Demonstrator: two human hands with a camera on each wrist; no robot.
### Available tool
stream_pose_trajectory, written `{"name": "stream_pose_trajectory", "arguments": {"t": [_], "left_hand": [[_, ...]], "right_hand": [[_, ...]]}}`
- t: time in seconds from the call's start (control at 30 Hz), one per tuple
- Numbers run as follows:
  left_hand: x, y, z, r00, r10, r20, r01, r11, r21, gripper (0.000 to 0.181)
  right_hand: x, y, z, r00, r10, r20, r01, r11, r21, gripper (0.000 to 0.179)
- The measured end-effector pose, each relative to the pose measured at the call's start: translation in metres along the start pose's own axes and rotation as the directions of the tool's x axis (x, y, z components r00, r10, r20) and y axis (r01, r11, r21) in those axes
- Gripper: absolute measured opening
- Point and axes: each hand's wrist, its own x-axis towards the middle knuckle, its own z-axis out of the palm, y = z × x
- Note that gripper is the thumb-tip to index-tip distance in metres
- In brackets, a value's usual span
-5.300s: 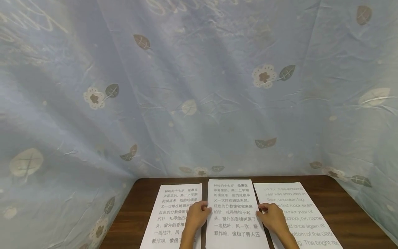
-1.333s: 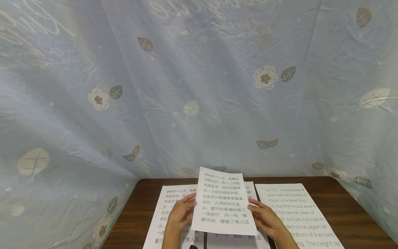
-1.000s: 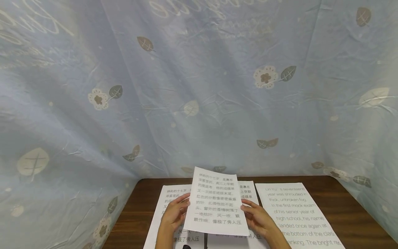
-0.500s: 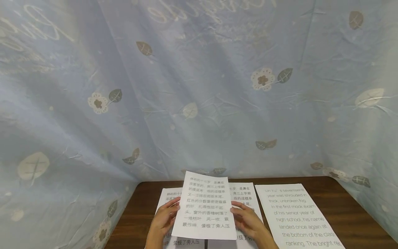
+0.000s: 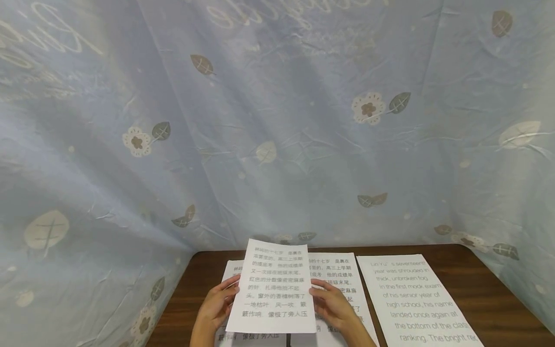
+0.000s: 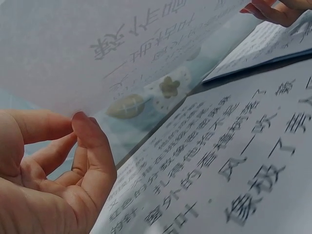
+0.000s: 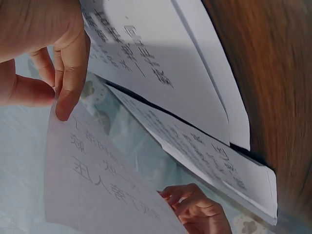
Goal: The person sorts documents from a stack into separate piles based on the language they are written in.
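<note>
Between both hands, a printed paper sheet (image 5: 274, 289) with Chinese text is held up, tilted, above the table. My left hand (image 5: 215, 306) pinches its left edge between thumb and finger, as the left hand (image 6: 53, 180) in the left wrist view shows. The opposite edge is pinched by my right hand (image 5: 333, 304); in the right wrist view the right hand (image 7: 63, 58) grips near a corner. Beneath lie the left paper stack (image 5: 232, 266), mostly covered by the sheet, and the middle paper stack (image 5: 340, 270), partly covered. Both carry Chinese text.
To the right lies a paper stack with English text (image 5: 418, 299). All stacks rest on a dark wooden table (image 5: 468, 279). A pale blue curtain (image 5: 303, 144) with leaves and flowers hangs behind the table and at its sides.
Earlier, both hands were at the sides of the middle stack. A sheet has since been lifted from it and carried left, over the left stack. Over the last second it keeps shifting left.
</note>
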Motion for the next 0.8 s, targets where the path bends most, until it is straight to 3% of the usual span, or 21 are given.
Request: {"name": "stream_pose_trajectory", "arguments": {"t": [0.3,0.5,0.8], "left_hand": [[-0.006,0.004,-0.019,1.000,0.011,-0.012,-0.011,1.000,0.027,0.040],[-0.007,0.007,-0.029,0.999,0.007,-0.054,-0.004,0.998,0.060,0.042],[-0.012,0.012,-0.048,0.998,-0.021,-0.051,0.024,0.998,0.062,0.042]], "right_hand": [[0.005,0.008,0.016,1.000,0.000,0.014,0.000,1.000,-0.009,0.062],[0.009,0.013,0.025,1.000,0.000,0.031,0.000,1.000,0.000,0.065],[0.012,0.019,0.041,1.000,0.001,-0.002,-0.002,0.999,-0.053,0.062]]}}
